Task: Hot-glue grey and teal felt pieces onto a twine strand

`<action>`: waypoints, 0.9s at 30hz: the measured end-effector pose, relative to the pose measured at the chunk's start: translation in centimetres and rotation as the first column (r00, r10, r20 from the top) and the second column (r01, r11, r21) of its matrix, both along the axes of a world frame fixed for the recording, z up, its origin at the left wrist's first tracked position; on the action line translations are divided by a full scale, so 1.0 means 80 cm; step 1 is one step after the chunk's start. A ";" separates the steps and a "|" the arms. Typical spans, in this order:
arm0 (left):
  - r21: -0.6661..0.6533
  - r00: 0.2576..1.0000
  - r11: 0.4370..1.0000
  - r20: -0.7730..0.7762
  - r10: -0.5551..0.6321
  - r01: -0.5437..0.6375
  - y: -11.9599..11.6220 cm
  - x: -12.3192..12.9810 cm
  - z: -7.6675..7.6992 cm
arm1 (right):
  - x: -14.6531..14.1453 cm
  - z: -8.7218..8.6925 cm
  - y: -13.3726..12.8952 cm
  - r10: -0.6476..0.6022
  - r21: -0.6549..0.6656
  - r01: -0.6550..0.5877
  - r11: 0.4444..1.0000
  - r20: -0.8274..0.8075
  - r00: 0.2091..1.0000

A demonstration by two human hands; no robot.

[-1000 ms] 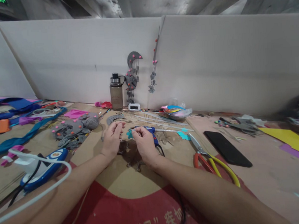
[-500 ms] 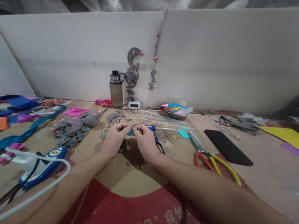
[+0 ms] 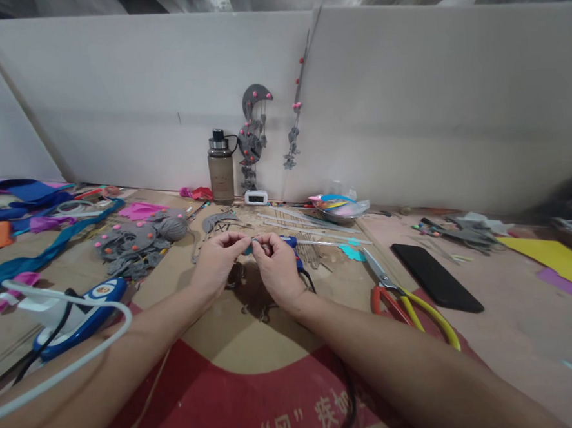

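Observation:
Over the middle of the work board, my left hand [image 3: 221, 260] and my right hand [image 3: 278, 266] meet at the fingertips. Both pinch a small teal piece [image 3: 250, 248], mostly hidden by the fingers. Behind my right hand lies a blue glue gun [image 3: 297, 255], partly covered, with its cord running down. Turquoise cut-out pieces [image 3: 353, 250] rest to the right of it. A grey crescent [image 3: 218, 221] lies beyond my left hand.
Scissors [image 3: 392, 288] and a black phone [image 3: 435, 277] lie at the right. A bottle [image 3: 221, 173] and small clock [image 3: 256, 198] stand behind. Left are a power strip [image 3: 84, 320], grey yarn pieces [image 3: 133, 243] and blue fabric [image 3: 50, 248].
The fingertips have closed further around the teal piece, so less of it shows. The whole view has shifted slightly, with the background a little higher in the frame.

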State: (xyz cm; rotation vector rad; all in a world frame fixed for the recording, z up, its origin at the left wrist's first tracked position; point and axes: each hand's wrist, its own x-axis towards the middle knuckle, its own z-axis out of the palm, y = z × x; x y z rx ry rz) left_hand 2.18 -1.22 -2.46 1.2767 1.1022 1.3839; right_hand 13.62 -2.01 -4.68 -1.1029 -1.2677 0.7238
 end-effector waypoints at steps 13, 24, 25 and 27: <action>0.063 0.999 0.998 -0.047 0.012 -0.009 0.003 -0.001 -0.003 | 0.001 0.001 -0.001 0.052 -0.024 -0.053 0.998 -0.027 0.998; 0.087 0.997 0.996 -0.077 0.006 0.001 0.006 -0.003 -0.010 | 0.001 0.002 -0.001 0.031 -0.016 -0.032 0.999 -0.049 0.998; 0.070 0.998 0.997 -0.070 -0.005 0.010 0.005 -0.002 -0.009 | 0.001 0.004 -0.002 0.028 -0.015 -0.029 0.999 -0.052 0.998; 0.043 0.998 0.999 -0.051 -0.027 0.029 0.005 -0.002 -0.007 | 0.001 0.006 -0.003 0.023 -0.013 -0.024 1.000 -0.057 0.998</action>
